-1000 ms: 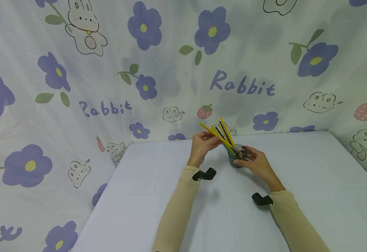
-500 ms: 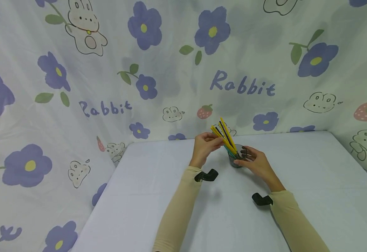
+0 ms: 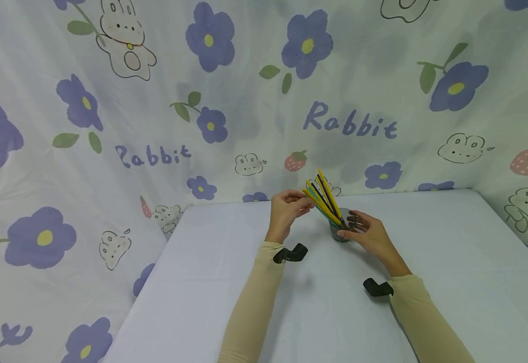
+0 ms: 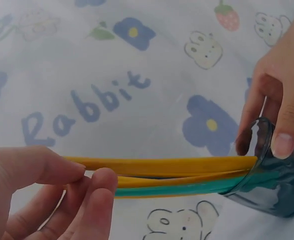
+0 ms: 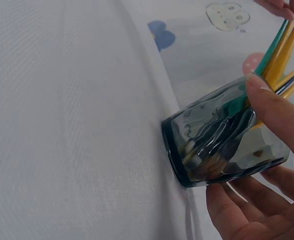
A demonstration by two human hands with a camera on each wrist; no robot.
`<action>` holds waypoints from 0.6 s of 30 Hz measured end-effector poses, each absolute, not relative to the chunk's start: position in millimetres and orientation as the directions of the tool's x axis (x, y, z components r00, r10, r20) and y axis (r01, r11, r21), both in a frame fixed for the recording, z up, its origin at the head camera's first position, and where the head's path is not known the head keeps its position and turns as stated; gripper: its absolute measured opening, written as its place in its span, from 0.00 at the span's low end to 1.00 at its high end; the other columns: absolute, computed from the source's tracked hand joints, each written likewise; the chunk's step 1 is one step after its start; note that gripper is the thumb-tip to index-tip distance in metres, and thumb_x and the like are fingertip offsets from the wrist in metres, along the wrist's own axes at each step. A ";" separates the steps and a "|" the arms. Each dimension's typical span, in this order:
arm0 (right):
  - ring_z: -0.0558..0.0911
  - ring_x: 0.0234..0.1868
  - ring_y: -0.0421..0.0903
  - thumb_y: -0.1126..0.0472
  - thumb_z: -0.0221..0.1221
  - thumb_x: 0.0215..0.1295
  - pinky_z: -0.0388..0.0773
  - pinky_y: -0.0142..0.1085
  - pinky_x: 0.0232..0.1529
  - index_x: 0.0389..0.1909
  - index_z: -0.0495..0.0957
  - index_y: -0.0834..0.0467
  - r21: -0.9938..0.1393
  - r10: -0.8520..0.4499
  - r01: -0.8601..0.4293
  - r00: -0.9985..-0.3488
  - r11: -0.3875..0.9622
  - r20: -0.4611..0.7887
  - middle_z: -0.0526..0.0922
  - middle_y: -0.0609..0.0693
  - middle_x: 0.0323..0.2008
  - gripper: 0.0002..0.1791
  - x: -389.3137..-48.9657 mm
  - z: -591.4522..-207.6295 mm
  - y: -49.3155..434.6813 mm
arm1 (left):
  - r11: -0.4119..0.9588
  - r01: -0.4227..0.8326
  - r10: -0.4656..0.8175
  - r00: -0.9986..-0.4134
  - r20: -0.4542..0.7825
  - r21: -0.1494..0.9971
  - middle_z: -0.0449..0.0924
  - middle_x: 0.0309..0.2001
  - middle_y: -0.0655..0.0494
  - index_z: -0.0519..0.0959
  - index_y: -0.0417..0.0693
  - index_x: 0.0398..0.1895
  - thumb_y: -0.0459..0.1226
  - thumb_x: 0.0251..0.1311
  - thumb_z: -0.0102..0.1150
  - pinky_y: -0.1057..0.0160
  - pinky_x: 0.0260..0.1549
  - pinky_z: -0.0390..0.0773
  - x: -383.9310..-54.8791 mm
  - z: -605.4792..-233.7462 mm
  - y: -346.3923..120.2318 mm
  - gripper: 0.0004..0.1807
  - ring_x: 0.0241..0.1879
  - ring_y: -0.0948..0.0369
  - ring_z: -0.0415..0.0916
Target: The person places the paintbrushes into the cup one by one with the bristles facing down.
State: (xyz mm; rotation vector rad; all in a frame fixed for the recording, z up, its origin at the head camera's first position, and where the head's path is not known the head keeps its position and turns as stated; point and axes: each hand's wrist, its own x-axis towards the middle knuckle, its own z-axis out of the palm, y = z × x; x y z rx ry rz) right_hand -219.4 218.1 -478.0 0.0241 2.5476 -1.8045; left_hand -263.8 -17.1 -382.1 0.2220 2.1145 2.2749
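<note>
A tinted, see-through glass cup (image 3: 338, 234) stands on the white table and holds several paintbrushes (image 3: 328, 205), bristles down. Their handles are yellow, teal and dark, and lean to the left out of the rim. My right hand (image 3: 369, 233) grips the cup from the right, with the thumb near the rim and fingers around the far side. The left hand (image 3: 287, 213) is beside the upper ends of the handles, its fingers bent loosely. In the left wrist view, a yellow handle (image 4: 187, 164) and a teal handle (image 4: 187, 190) pass behind its fingertips, with nothing visibly pinched.
The white-covered table (image 3: 327, 317) meets a patterned curtain (image 3: 255, 85) with flowers and rabbits just behind the brushes. Each beige sleeve (image 3: 255, 297) has a black wrist mount (image 3: 291, 253) on it.
My left hand lowered a yellow paintbrush further into the cup among the others, then drew back slightly left from the handles. The right hand keeps its hold on the cup.
</note>
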 end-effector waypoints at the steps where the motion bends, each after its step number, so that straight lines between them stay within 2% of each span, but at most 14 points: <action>1: 0.70 0.75 0.65 0.42 0.75 0.58 0.72 0.54 0.73 0.81 0.56 0.59 -0.943 0.001 0.023 -1.000 0.332 -0.024 0.67 0.65 0.75 0.57 -219.3 -478.1 218.2 | -0.082 0.080 0.111 -0.990 0.089 0.993 0.86 0.32 0.53 0.82 0.38 0.39 0.29 0.60 0.70 0.59 0.42 0.91 -263.7 -381.7 -19.3 0.07 0.30 0.62 0.88; 7: 0.69 0.76 0.64 0.44 0.75 0.59 0.72 0.54 0.73 0.81 0.55 0.58 -0.943 -0.001 0.038 -0.999 0.331 -0.040 0.66 0.65 0.76 0.56 -218.7 -477.8 218.9 | -0.097 0.092 0.057 -0.994 0.098 0.991 0.87 0.32 0.53 0.81 0.39 0.37 0.28 0.60 0.68 0.59 0.41 0.91 -261.4 -380.5 -33.8 0.05 0.30 0.61 0.89; 12: 0.68 0.76 0.64 0.42 0.75 0.58 0.71 0.54 0.74 0.82 0.54 0.58 -0.939 0.005 0.050 -0.999 0.341 -0.052 0.65 0.65 0.77 0.58 -218.1 -476.8 220.8 | -0.115 0.092 0.007 -0.996 0.093 0.989 0.86 0.30 0.54 0.81 0.37 0.38 0.28 0.59 0.69 0.60 0.39 0.91 -259.2 -383.0 -46.3 0.07 0.30 0.61 0.89; 18: 0.67 0.77 0.64 0.41 0.74 0.58 0.71 0.55 0.74 0.82 0.53 0.58 -0.938 -0.004 0.046 -0.999 0.342 -0.050 0.64 0.65 0.77 0.59 -217.4 -478.0 222.7 | -0.154 0.098 -0.042 -0.995 0.093 0.983 0.85 0.29 0.56 0.81 0.40 0.35 0.27 0.59 0.68 0.63 0.36 0.90 -255.3 -392.2 -64.1 0.05 0.28 0.62 0.88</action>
